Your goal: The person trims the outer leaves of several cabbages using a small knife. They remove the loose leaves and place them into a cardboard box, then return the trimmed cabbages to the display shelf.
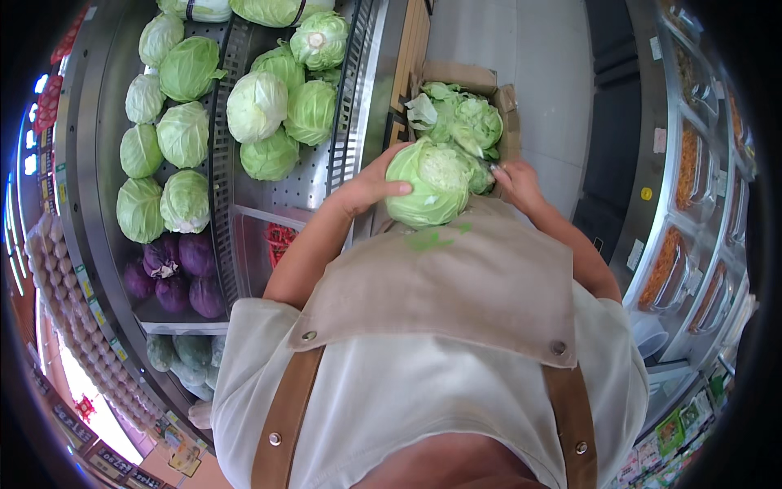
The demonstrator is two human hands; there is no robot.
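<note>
My left hand [371,186] grips a pale green cabbage [421,195] from its left side, with the thumb across the front. The cabbage is held before my apron, over the near end of an open cardboard box [508,116]. Loose green leaves and trimmed outer leaves [467,119] fill the box. My right hand [520,185] is to the right of the cabbage, fingertips bent against the leaves at its edge. A small shiny bit shows at those fingertips; whether it is a tool is too small to tell.
On the left, a metal produce shelf with black slotted dividers [223,116] bears green cabbages [256,107], purple cabbages [172,293] and a clear bin of red chillies [280,241]. Egg trays [79,318] line its far side. Glass-lidded food containers [666,269] stand in a counter at right.
</note>
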